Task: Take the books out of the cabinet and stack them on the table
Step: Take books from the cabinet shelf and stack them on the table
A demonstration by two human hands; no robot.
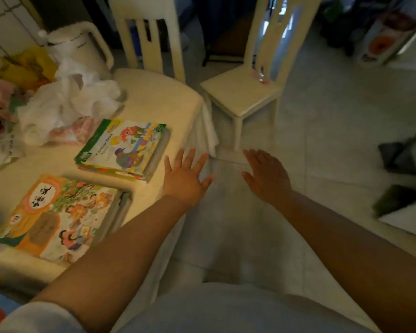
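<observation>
Two stacks of picture books lie on the cream-clothed table (159,102). A green-edged stack (123,149) sits near the table's right edge. An orange-covered stack (60,218) lies closer to me at the left. My left hand (185,176) hovers with fingers spread just right of the green stack, over the table's edge, holding nothing. My right hand (267,175) is spread flat over the floor, also holding nothing. The cabinet is out of view.
A white kettle (79,48), crumpled white bags (67,102) and yellow and pink packets crowd the table's far left. Two cream chairs (245,92) stand beyond the table. Dark objects lie on the tiled floor at right (399,159).
</observation>
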